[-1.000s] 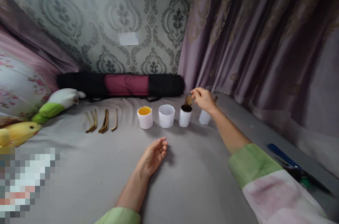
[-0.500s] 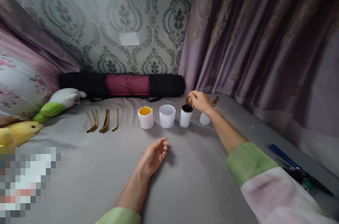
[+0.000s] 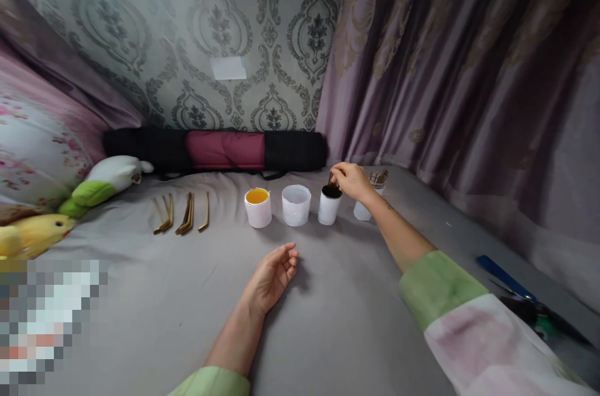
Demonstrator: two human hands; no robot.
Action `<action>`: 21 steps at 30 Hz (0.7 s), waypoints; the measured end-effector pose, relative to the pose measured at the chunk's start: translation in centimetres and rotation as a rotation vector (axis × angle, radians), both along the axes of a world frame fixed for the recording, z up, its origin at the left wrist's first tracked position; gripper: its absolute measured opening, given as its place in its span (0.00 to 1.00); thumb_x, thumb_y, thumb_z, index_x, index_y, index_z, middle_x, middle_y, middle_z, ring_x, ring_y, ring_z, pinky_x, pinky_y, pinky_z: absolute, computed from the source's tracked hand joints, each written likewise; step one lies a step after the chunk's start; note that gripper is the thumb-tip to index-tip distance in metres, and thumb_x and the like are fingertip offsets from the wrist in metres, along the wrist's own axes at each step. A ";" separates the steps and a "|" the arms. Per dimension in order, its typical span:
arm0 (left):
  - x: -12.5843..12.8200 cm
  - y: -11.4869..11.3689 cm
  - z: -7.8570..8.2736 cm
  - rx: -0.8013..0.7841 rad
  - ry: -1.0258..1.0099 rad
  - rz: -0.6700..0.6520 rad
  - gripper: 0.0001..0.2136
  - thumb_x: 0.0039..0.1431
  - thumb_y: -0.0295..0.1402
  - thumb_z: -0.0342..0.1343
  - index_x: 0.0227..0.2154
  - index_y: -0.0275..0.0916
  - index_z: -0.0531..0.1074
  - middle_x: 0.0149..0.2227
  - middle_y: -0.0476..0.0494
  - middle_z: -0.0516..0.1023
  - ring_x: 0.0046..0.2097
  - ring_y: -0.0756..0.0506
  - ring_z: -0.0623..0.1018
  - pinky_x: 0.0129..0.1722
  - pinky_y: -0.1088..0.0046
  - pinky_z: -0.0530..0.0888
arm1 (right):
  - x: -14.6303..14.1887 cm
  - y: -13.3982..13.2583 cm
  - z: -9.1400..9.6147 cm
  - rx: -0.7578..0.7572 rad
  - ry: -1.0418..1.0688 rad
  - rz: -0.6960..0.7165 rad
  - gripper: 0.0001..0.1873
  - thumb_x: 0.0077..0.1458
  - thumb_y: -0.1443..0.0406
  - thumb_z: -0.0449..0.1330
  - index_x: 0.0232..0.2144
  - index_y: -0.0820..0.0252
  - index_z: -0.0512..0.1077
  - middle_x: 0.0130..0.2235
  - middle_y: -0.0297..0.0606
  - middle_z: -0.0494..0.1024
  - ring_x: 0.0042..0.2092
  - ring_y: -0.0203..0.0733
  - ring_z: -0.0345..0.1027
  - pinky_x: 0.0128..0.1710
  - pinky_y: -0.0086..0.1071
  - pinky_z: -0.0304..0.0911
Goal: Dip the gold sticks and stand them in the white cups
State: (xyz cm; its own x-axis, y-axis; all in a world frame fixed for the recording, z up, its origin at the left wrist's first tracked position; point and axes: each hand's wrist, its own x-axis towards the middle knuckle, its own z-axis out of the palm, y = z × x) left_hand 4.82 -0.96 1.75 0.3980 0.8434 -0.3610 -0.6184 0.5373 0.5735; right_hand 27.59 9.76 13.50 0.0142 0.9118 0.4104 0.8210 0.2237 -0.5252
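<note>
"Head view: how are the hands?"
"Apart. The right hand (image 3: 352,180) pinches thin sticks (image 3: 330,178) standing in the dark-mouthed cup (image 3: 327,210); the left hand (image 3: 270,276), loosely curled (nothing in it), is in front of the white tub (image 3: 295,207)."
"How is that best done?"
"Pinch lightly, I'd say, with the sticks near upright, so the cup doesn't tip."

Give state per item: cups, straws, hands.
Yellow-mouthed cup: upright, uncovered
Translucent cup: upright, uncovered
Dark-mouthed cup: upright, holding straws
Rightmost cup: upright, partly hidden, holding more straws
Bent gold straws: lying in three places
Left hand: loosely curled, empty
Right hand: fingers pinched at dark-mouthed cup's straws
</note>
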 end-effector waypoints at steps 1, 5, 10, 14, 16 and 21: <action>0.0 0.0 0.0 0.001 -0.001 -0.001 0.08 0.53 0.26 0.50 0.36 0.30 0.68 0.30 0.43 0.71 0.27 0.54 0.71 0.25 0.80 0.69 | 0.0 0.0 0.0 0.002 0.008 -0.003 0.11 0.52 0.63 0.50 0.27 0.59 0.71 0.26 0.32 0.76 0.21 0.30 0.65 0.26 0.24 0.59; 0.0 0.0 0.0 -0.001 0.006 0.002 0.08 0.53 0.26 0.50 0.36 0.30 0.68 0.30 0.43 0.71 0.28 0.54 0.71 0.25 0.80 0.69 | 0.1 0.2 -0.2 0.003 0.066 -0.021 0.10 0.51 0.64 0.50 0.33 0.59 0.70 0.26 0.32 0.76 0.18 0.30 0.64 0.23 0.24 0.59; 0.0 0.0 0.2 -0.006 0.009 0.007 0.07 0.53 0.26 0.50 0.35 0.30 0.68 0.29 0.43 0.71 0.27 0.54 0.71 0.24 0.80 0.68 | 0.2 0.3 -0.3 0.031 0.111 -0.021 0.10 0.51 0.64 0.51 0.36 0.60 0.68 0.27 0.34 0.76 0.17 0.29 0.64 0.22 0.24 0.59; 0.0 -0.1 0.2 -0.008 0.011 0.007 0.08 0.53 0.26 0.50 0.36 0.30 0.68 0.29 0.43 0.71 0.27 0.54 0.71 0.25 0.80 0.69 | 0.3 0.2 -0.3 0.045 0.103 -0.008 0.10 0.51 0.65 0.50 0.35 0.60 0.68 0.27 0.34 0.76 0.17 0.29 0.64 0.22 0.24 0.60; 0.0 -0.1 0.2 -0.007 0.009 0.005 0.08 0.53 0.27 0.50 0.36 0.30 0.68 0.29 0.43 0.71 0.27 0.54 0.71 0.25 0.80 0.69 | 0.3 0.2 -0.3 0.054 0.101 -0.010 0.10 0.51 0.65 0.50 0.36 0.60 0.68 0.27 0.33 0.76 0.17 0.29 0.64 0.23 0.24 0.60; 0.0 0.0 0.2 -0.012 0.014 0.009 0.07 0.53 0.27 0.50 0.35 0.30 0.68 0.29 0.42 0.71 0.27 0.54 0.71 0.24 0.80 0.69 | 0.2 0.1 -0.2 0.029 0.106 -0.025 0.10 0.52 0.65 0.50 0.36 0.60 0.68 0.27 0.34 0.77 0.17 0.29 0.64 0.24 0.24 0.61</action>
State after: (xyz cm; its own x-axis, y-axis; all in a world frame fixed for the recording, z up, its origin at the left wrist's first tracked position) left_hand 4.84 -0.94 1.94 0.3852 0.8427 -0.3762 -0.6156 0.5383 0.5755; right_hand 27.81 9.81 13.30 0.0818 0.8984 0.4315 0.7668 0.2199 -0.6030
